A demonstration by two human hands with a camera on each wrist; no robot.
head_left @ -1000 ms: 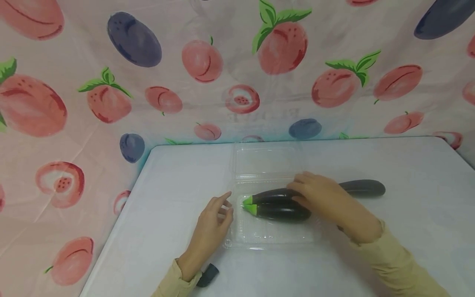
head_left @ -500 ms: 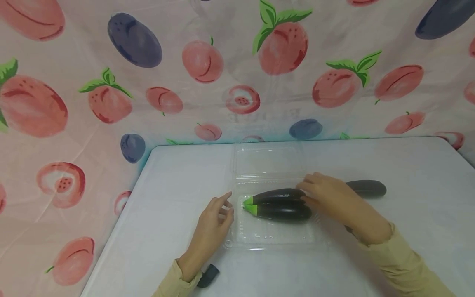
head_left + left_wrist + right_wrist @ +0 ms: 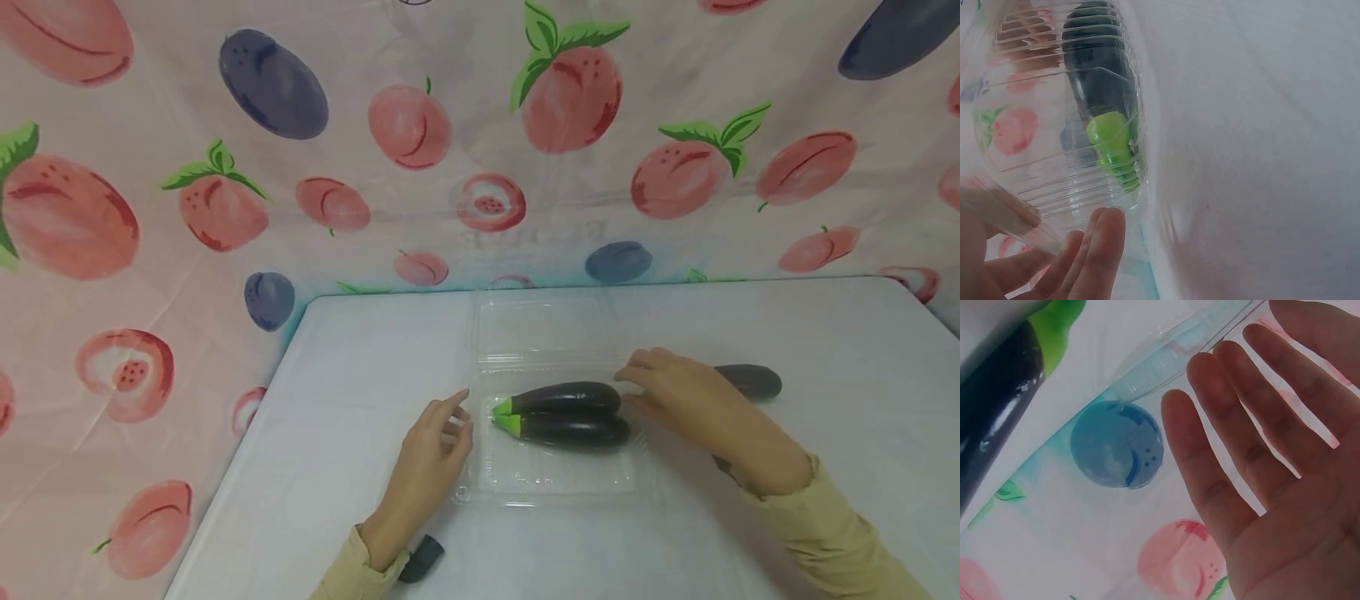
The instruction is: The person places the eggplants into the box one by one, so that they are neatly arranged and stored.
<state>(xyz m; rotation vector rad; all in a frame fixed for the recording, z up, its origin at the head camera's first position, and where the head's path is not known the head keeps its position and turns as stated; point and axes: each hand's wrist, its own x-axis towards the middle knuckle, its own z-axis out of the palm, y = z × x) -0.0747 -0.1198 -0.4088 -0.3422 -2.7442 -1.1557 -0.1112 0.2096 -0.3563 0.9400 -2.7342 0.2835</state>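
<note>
We observe the right hand [image 3: 693,400] right of centre in the head view, fingers extended and slightly spread, palm unloaded; its fingertips are just beside the blunt ends of two eggplants. The left hand [image 3: 431,454], left of centre, has loosely extended fingers at the left rim of a clear container [image 3: 555,482]; we cannot tell how firmly they bear on it.

Both eggplants lie inside the container base, at mid-frame: the upper eggplant [image 3: 566,397] and the lower eggplant [image 3: 576,431] are side by side and touching, stems toward frame left. We note glossy, near-black skins with bright green caps. The container's transparent lid [image 3: 543,325] is folded back above the base. A third eggplant [image 3: 753,381], partly hidden by the right hand, rests on the table at right.

We identify the support as a flat white table [image 3: 360,350] with rounded rear corners. A black object [image 3: 422,558] sits beside the left sleeve [image 3: 360,567], lower left of centre.

Behind and at left, we see a pale pink backdrop [image 3: 337,150] printed with peaches, blue fruits and green leaves; it is creased at left and turquoise-tinted along the table's rear edge. Faint lettering on the backdrop, above the lid, appears reversed, and we cannot read it.
</note>
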